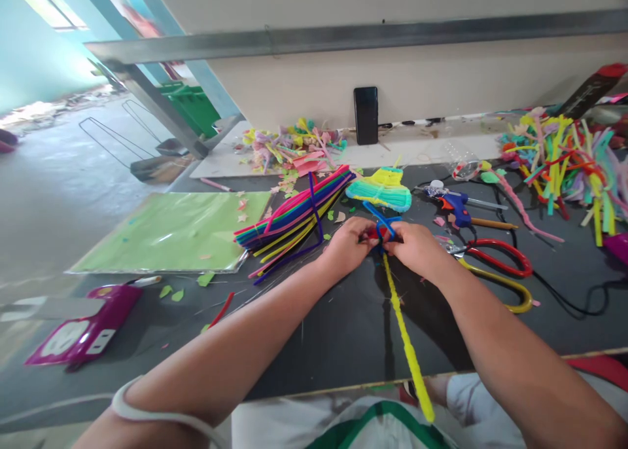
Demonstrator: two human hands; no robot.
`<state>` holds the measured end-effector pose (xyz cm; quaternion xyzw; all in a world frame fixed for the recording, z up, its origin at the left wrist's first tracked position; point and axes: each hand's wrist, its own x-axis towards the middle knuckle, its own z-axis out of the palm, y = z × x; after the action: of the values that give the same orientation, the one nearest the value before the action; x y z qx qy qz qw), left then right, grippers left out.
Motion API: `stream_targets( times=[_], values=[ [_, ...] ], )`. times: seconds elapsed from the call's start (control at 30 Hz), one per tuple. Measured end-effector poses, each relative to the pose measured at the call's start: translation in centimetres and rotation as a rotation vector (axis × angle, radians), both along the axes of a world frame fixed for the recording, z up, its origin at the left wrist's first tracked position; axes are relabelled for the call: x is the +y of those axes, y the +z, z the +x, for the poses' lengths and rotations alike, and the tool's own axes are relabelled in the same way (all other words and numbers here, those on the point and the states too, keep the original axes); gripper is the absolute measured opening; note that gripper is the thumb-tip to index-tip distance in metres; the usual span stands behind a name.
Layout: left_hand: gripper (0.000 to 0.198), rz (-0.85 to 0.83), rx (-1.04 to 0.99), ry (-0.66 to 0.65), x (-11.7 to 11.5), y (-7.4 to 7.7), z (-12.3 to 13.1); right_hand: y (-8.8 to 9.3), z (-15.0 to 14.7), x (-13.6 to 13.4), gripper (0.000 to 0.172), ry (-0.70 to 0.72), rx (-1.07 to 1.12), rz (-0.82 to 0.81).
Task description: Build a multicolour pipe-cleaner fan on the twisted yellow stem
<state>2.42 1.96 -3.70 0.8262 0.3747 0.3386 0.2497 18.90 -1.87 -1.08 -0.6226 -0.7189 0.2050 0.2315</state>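
Yellow stem, near end: the fuzzy yellow stem [405, 341] runs from beneath my fingertips towards me, its free end reaching past the table edge.
My left hand: the left hand [350, 243] has thumb and fingers together, clamped on the crossing's left side.
My right hand: the right hand [417, 249] mirrors it, pinching the right side.
Blue crossing: the blue pipe cleaner [385, 216] lies between my two pinches, at the stem's far end; its tips cross and stick up beyond my fingers. A red piece [373, 233] shows between them; whether I grip it too, I cannot tell.
Step in hand: I judge that I am twisting or tying the blue around the stem's head.
Next move: calls, I think, for both pinches kept firm and an even pull, lest the crossing slip.
Right of my hands: scissors [500, 243] and, farther off, a blue glue gun [456, 208].
Beyond my fingers: a yellow-and-turquoise piece [380, 190], with the pipe-cleaner bundle [299, 216] to its left.
Farthest: a phone [366, 115], leaning upright.
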Motion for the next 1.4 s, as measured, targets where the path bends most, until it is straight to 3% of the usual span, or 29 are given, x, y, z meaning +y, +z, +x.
stream_targets(
  times=[0.23, 0.47, 0.73, 1.4],
  values=[
    [0.006, -0.145, -0.102, -0.064, 0.0, 0.0, 0.5, -0.5, 0.3, 0.2, 0.005, 0.025, 0.033, -0.054],
    [0.007, -0.03, -0.066, -0.111, 0.0, 0.1, 0.0, -0.4, 0.3, 0.3, 0.004, -0.073, -0.007, -0.094],
    [0.009, -0.007, -0.048, -0.157, 0.1, -0.1, -0.3, -0.4, 0.1, 0.2, 0.002, -0.069, -0.172, -0.041],
    [0.015, 0.122, 0.067, -0.248, 0.0, 0.0, -1.0, -1.2, 0.1, 0.2, 0.014, -0.152, -0.149, -0.031]
  ],
)
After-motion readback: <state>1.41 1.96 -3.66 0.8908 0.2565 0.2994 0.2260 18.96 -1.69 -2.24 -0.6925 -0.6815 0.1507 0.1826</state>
